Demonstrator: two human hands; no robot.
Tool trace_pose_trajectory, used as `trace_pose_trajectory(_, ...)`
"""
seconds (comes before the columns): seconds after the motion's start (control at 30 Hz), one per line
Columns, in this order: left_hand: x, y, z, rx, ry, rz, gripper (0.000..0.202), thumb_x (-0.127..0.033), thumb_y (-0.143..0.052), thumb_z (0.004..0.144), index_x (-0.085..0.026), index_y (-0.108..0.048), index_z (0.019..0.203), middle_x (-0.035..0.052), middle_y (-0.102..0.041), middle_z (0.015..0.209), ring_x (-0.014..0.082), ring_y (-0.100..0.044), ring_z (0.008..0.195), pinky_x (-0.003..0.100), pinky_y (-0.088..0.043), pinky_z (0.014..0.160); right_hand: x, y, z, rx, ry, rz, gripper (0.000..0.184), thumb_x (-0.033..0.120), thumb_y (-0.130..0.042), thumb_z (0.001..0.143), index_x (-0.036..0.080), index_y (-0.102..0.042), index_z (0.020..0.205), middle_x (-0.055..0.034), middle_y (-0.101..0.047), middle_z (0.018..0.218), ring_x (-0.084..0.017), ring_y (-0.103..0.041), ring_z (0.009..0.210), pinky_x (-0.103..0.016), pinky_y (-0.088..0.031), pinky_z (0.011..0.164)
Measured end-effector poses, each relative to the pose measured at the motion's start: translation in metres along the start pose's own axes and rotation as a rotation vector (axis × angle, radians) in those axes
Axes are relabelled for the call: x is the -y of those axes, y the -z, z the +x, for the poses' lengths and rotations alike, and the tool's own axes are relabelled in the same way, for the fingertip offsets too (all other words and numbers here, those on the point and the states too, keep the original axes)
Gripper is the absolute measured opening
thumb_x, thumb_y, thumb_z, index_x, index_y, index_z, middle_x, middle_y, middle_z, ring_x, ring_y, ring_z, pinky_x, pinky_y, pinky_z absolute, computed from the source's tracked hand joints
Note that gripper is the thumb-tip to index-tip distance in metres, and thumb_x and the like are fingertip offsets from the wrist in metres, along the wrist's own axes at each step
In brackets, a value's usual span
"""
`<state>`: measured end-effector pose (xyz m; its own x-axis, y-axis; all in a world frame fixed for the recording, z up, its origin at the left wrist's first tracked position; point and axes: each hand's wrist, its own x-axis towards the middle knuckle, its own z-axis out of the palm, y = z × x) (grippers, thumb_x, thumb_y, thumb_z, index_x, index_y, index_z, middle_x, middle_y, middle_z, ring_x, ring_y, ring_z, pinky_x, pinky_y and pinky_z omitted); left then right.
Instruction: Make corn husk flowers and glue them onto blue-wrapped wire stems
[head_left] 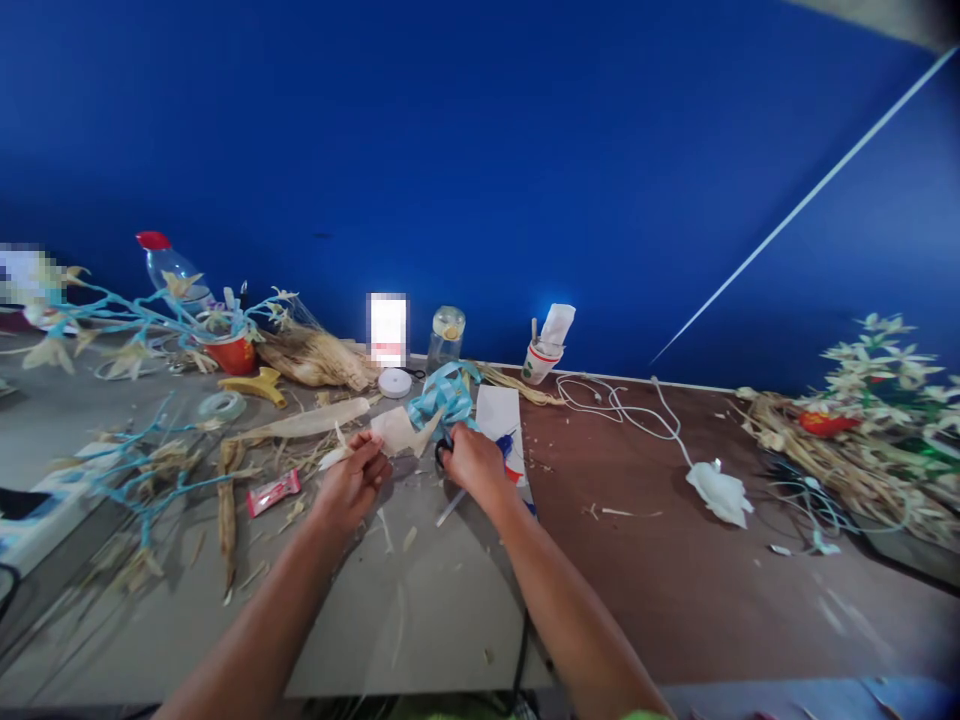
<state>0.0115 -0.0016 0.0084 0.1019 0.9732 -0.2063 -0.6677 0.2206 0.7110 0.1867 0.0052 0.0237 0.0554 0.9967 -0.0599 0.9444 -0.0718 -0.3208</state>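
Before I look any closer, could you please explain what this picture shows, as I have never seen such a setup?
There is no machine here: these are a person's own two bare hands. The one picture comes from a camera worn on the head, looking forward and down. The left hand pinches a pale sheet, perhaps dried husk. The right hand grips something with a black loop, probably scissors. Just beyond lies bunched blue ribbon. The grey table also bears a red pot and a wrapper; on the brown table lies a crumpled tissue.
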Motion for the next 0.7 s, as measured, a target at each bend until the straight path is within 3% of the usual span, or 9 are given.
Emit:
trace_pose_trajectory(0.1,-0.001,0.002,0.001,0.009,-0.005,-0.017,0.023,-0.014,-0.070,0.066,-0.017,-0.049,0.073,-0.0124,-0.032,0.043,0.0015,-0.023,0.031,0.016,-0.025,0.035,-0.014,0.015,0.006,0.054,-0.079,0.377,0.016,0.027,-0.061,0.072,0.018,-0.057,0.086,-0.0060,-0.067,0.081,-0.015,-0.059,0.066,-0.024,-0.039,0.058)
trace_pose_trajectory(0.2,-0.001,0.004,0.002,0.014,-0.007,-0.036,0.021,-0.013,-0.069,0.068,-0.017,-0.049,0.073,-0.0123,-0.032,0.043,0.0015,-0.023,0.031,0.016,-0.026,0.035,-0.025,0.025,0.009,0.318,-0.103,1.048,0.016,0.031,-0.061,0.071,0.018,-0.053,0.077,0.0006,-0.061,0.065,-0.005,-0.034,0.040,-0.020,-0.027,0.044)
trace_pose_trajectory(0.27,-0.001,0.005,0.003,0.015,-0.011,-0.041,0.021,-0.012,-0.068,0.068,-0.017,-0.049,0.073,-0.0124,-0.033,0.043,0.0015,-0.023,0.031,0.016,-0.026,0.035,-0.027,0.025,0.009,0.512,-0.039,1.436,0.021,0.034,-0.062,0.069,0.017,-0.054,0.077,0.0018,-0.060,0.064,-0.002,-0.024,0.038,-0.019,-0.024,0.043)
trace_pose_trajectory(0.33,0.000,0.006,0.005,0.017,-0.013,-0.048,0.021,-0.012,-0.068,0.068,-0.017,-0.048,0.073,-0.0125,-0.033,0.043,0.0015,-0.022,0.031,0.016,-0.026,0.035,-0.026,0.022,0.008,0.609,0.030,1.667,0.028,0.034,-0.066,0.065,0.017,-0.057,0.084,0.0018,-0.062,0.069,-0.001,-0.022,0.039,-0.018,-0.027,0.044)
trace_pose_trajectory(0.43,-0.001,0.007,0.005,0.004,-0.017,-0.058,0.022,-0.012,-0.068,0.069,-0.017,-0.047,0.072,-0.0127,-0.033,0.043,0.0014,-0.021,0.031,0.016,-0.026,0.035,-0.017,0.015,0.005,0.627,0.079,1.741,0.037,0.032,-0.071,0.061,0.017,-0.057,0.092,0.0009,-0.064,0.073,0.000,-0.022,0.039,-0.017,-0.026,0.044)
trace_pose_trajectory(0.57,-0.005,0.006,0.005,-0.007,-0.023,-0.059,0.023,-0.014,-0.068,0.069,-0.017,-0.046,0.070,-0.0128,-0.029,0.042,0.0018,-0.020,0.031,0.017,-0.025,0.035,-0.004,0.010,0.001,0.634,0.129,1.647,0.040,0.030,-0.074,0.061,0.019,-0.054,0.093,0.0012,-0.065,0.073,-0.001,-0.022,0.038,-0.017,-0.018,0.040)
trace_pose_trajectory(0.7,-0.007,0.007,0.005,-0.015,-0.059,-0.091,0.023,-0.015,-0.069,0.070,-0.018,-0.046,0.071,-0.0127,-0.029,0.044,0.0019,-0.022,0.032,0.017,-0.025,0.037,0.004,0.009,-0.006,0.579,0.138,1.558,0.050,0.037,-0.076,0.059,0.021,-0.055,0.100,0.0031,-0.059,0.067,-0.006,-0.040,0.050,-0.017,-0.022,0.044)
